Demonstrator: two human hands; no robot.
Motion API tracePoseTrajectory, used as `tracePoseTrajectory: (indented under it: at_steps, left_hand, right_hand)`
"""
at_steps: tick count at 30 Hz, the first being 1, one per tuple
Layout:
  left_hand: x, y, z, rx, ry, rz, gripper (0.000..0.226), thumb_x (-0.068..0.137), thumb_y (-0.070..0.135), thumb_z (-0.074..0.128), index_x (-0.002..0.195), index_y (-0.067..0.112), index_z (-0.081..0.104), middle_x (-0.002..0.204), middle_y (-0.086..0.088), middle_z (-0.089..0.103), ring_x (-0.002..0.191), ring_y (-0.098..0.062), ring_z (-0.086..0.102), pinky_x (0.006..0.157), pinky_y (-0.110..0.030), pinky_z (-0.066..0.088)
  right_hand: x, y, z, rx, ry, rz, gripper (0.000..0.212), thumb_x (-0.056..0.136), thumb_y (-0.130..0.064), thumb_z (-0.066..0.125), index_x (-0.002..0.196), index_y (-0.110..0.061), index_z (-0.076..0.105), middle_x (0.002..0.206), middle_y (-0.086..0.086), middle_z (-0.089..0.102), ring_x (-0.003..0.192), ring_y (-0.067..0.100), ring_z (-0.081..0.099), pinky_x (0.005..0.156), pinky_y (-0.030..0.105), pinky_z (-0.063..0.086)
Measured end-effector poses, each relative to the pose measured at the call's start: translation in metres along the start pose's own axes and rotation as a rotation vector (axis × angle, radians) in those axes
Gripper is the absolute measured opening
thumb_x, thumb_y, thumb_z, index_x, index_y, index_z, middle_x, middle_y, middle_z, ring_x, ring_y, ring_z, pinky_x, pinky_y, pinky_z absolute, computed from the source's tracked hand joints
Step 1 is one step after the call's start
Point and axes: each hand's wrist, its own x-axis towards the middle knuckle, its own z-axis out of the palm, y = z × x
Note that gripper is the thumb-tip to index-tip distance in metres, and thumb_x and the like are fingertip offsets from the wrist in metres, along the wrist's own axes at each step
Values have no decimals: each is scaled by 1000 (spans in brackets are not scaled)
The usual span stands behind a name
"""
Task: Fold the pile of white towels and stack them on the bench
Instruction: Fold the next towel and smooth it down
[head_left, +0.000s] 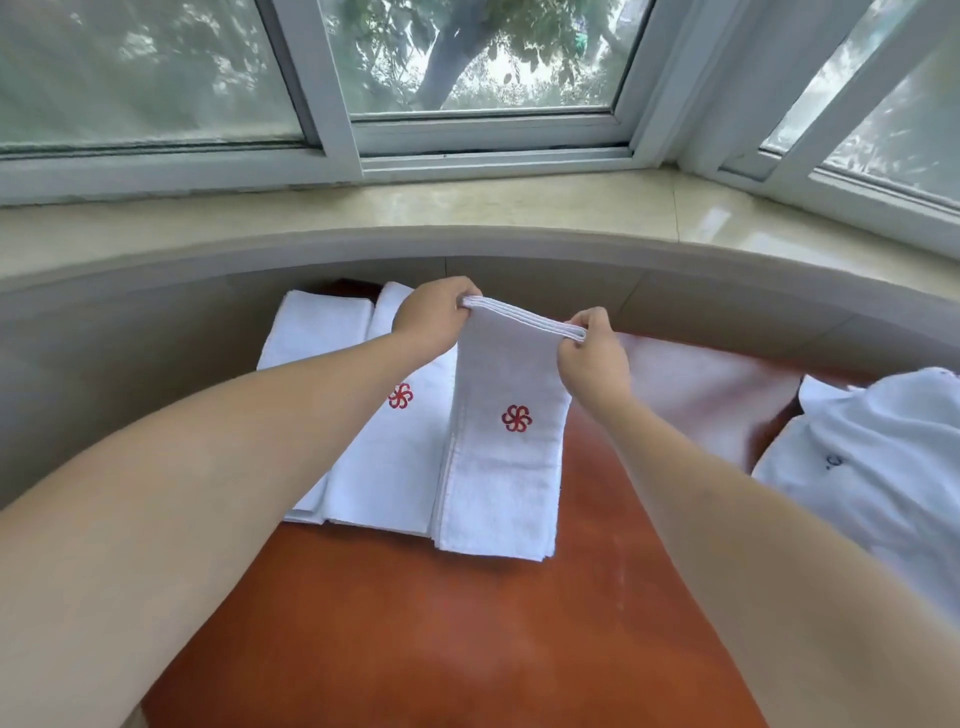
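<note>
Between the two hands hangs a folded white towel. Left hand pinches one top corner with curled fingers, and right hand pinches the other top corner the same way. The top edge runs straight from hand to hand and shows a few stacked layers. The towel has a red flower mark in the middle, and its bottom edge rests on the bench. Just beside it on the left lies a folded towel with a red mark, and the held towel covers its right edge a little. Further left lies another folded towel, tucked partly under that one. On the right, well apart from the hands, sits the pile of white towels, all loose and rumpled. A pale cloth lies flat between the hands and the pile. The bench top is smooth and orange-brown, with lots of bare room near the person. Behind the bench is a low curved wall, then a shiny stone sill and big windows with trees outside.
</note>
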Motion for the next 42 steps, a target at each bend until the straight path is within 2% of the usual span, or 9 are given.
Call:
tracePoseTrajectory:
  at_steps: [2,5,7,9,15,22,26,32,42]
  left_hand:
    - [18,-11,15,-71,7,6,24,99,16,52,110,29,69,108,10,70,97,-18,64,76,-33,52]
    - [30,-28,40,-194,25,-24,37,105,24,48,140,34,52,145,10,52,109,-11,60,85,-30,48]
    - [24,-46,62,-205,-21,-82,55,105,28,50,156,35,30,162,8,26,122,-9,50,93,-26,42]
    - [8,-66,87,-147,-112,-127,59,105,28,51,158,30,27,165,2,19,137,-16,44,98,-24,34]
    - [-54,-110,134,61,-419,-123,58,98,22,59,153,27,41,166,-1,21,145,-26,38,112,-36,39]
    - [-142,-112,154,232,-483,-49,66,99,24,57,159,33,31,171,2,0,156,-21,7,116,-41,38]
    - [-188,-102,163,259,-501,-112,67,99,25,56,159,37,28,171,5,-7,156,-20,3,116,-42,38]
    - [-246,-95,170,238,-501,-218,68,100,23,51,160,38,24,170,2,-1,155,-22,7,112,-42,42]
    - [-324,-61,163,295,-576,-394,63,98,29,53,158,28,32,165,1,16,135,-27,44,98,-39,52]
  right_hand:
    - [20,7,10,44,1,31,26,85,-14,42,105,-31,46,82,-3,66,67,19,62,50,28,38]
    - [40,19,27,260,-47,65,48,85,-16,54,122,-42,40,126,-6,60,88,-5,63,64,20,51]
    - [45,33,41,369,-101,96,73,82,-14,65,142,-39,33,151,-4,43,123,1,55,90,28,55]
    - [39,50,55,279,-177,143,82,83,-17,70,153,-34,31,161,-10,29,140,11,40,103,33,46]
    - [-6,104,88,-174,-478,92,65,90,-21,71,151,-22,48,164,1,29,152,20,26,116,26,26]
    - [-81,139,86,-612,-590,-52,74,96,-32,58,161,-35,22,171,-7,1,158,24,2,121,39,31]
    - [-127,155,79,-602,-652,-43,80,95,-32,62,162,-37,18,170,-11,-7,153,23,17,102,37,50]
    - [-178,177,66,-585,-676,-50,72,99,-31,56,162,-28,20,170,-13,-5,134,26,45,88,38,53]
    - [-236,196,20,-594,-772,-51,68,103,-38,52,163,-20,25,170,-1,17,150,29,31,118,42,37]
